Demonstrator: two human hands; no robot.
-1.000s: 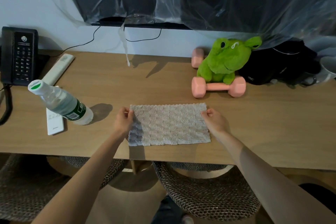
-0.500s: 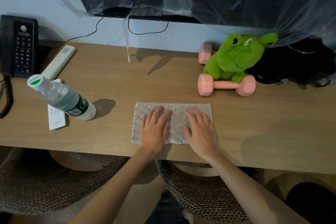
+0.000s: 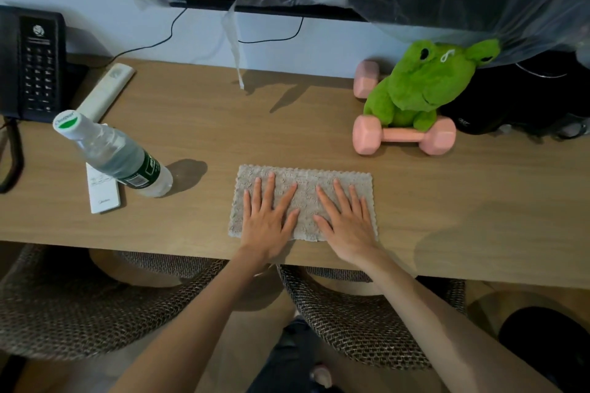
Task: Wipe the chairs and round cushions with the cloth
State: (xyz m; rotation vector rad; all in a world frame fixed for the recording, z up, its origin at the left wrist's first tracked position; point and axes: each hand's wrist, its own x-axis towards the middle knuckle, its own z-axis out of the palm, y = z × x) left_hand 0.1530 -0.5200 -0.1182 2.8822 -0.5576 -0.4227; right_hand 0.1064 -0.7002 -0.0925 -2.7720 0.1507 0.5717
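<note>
A grey-beige textured cloth (image 3: 305,179) lies flat near the front edge of the wooden desk (image 3: 319,124). My left hand (image 3: 268,220) rests palm down on the cloth's left half, fingers straight and spread. My right hand (image 3: 346,222) lies the same way on its right half. Under the desk stand two woven chairs: one (image 3: 79,306) at the left, one (image 3: 360,322) below my right arm. Their seats are mostly hidden by the desk top and my arms.
A water bottle (image 3: 118,156) stands left of the cloth on a white remote (image 3: 102,195). Behind it lie a second remote (image 3: 107,91) and a black phone (image 3: 30,64). A green plush frog (image 3: 424,83) sits on pink dumbbells (image 3: 404,135) at right, beside a black bag (image 3: 523,99).
My hands let go of the cloth's side edges and moved inward onto its top, now lying flat on it. The cloth has stayed in place on the desk.
</note>
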